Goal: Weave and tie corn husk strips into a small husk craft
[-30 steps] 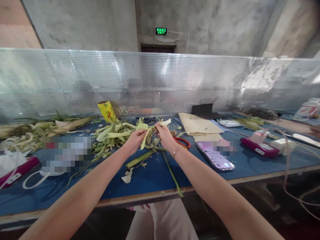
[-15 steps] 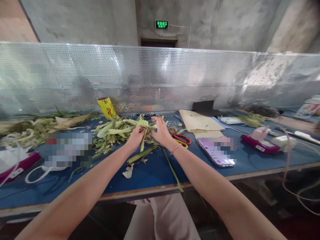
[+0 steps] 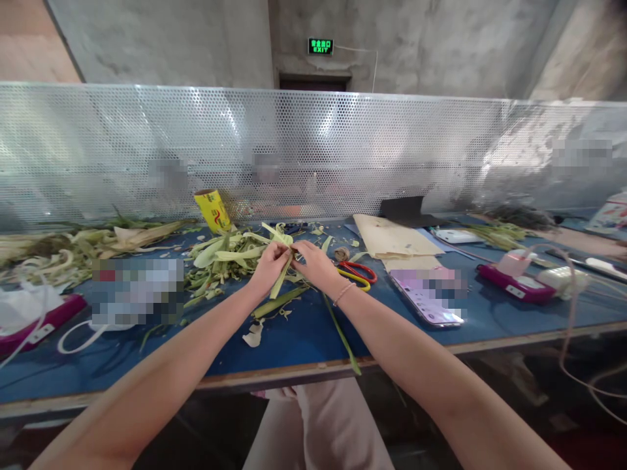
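Note:
Over the middle of the blue table, my left hand [image 3: 268,266] is closed on a pale green leaf strip [image 3: 278,287], whose lower end hangs below the fingers. My right hand [image 3: 313,264] meets it from the right, thumb and fingers pinched at the same strip; the exact grip is partly hidden. Just left of the hands lies a heap of cut green leaf strips [image 3: 223,258]. Scissors with red and yellow handles [image 3: 365,273] rest beside my right wrist. A thick green stalk piece [image 3: 279,303] and a long thin stem [image 3: 343,336] lie below.
A yellow tube [image 3: 213,212] stands tilted behind the heap. Dried husks [image 3: 93,245] spread at the far left. On the right are a phone [image 3: 424,297], brown paper [image 3: 392,236] and a magenta power strip [image 3: 514,284] with cables. A perforated metal screen [image 3: 313,143] closes the back.
My right hand's fingers have drawn in and lowered toward the left hand, closing on the strip. The whole view has shifted slightly.

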`<state>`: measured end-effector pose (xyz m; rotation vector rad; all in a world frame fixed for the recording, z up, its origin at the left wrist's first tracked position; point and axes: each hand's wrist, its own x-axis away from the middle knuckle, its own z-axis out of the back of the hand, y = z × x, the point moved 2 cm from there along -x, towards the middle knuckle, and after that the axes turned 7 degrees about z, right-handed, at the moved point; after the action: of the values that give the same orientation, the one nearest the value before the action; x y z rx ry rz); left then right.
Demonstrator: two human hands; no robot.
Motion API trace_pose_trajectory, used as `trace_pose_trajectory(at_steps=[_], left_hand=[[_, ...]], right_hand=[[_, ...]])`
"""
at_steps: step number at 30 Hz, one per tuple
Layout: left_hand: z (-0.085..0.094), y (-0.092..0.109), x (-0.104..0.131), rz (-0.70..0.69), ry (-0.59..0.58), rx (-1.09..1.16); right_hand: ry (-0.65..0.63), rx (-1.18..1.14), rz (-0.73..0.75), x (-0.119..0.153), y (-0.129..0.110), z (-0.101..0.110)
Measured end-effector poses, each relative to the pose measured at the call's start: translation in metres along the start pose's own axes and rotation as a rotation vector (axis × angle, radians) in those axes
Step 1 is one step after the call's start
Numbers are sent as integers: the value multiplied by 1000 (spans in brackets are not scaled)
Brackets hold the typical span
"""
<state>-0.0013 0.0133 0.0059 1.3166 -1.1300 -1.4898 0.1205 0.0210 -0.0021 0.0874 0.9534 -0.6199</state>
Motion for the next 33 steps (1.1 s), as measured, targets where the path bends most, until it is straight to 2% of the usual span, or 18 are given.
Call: trace_pose_trajectory(at_steps=[3, 6, 13, 18, 20, 23, 25, 29, 33], left_hand=[[-2, 2, 2, 25, -42, 151], [-4, 3, 2, 5, -88, 197], [-4, 1, 1, -23, -73, 80], [-2, -3, -1, 33, -88, 159], [-2, -5, -3, 61, -74, 207], [-1, -7, -5, 102, -40, 249], [0, -7, -6, 110, -28, 275], [0, -5, -6, 121, -35, 304], [1, -2, -4, 109, 6, 214]], right_hand=[[64, -37, 7, 0, -1, -1], [120, -64, -22, -1, -2, 1], [178, -196, -287, -4, -3, 4], [172, -333, -407, -5, 2, -3], [125, -337, -362, -5, 6, -6], [50, -252, -164, -4, 9, -7], [12, -211, -93, -3, 10, -6], [0, -162, -31, -2, 10, -1], [21, -134, -5, -2, 10, -1]])
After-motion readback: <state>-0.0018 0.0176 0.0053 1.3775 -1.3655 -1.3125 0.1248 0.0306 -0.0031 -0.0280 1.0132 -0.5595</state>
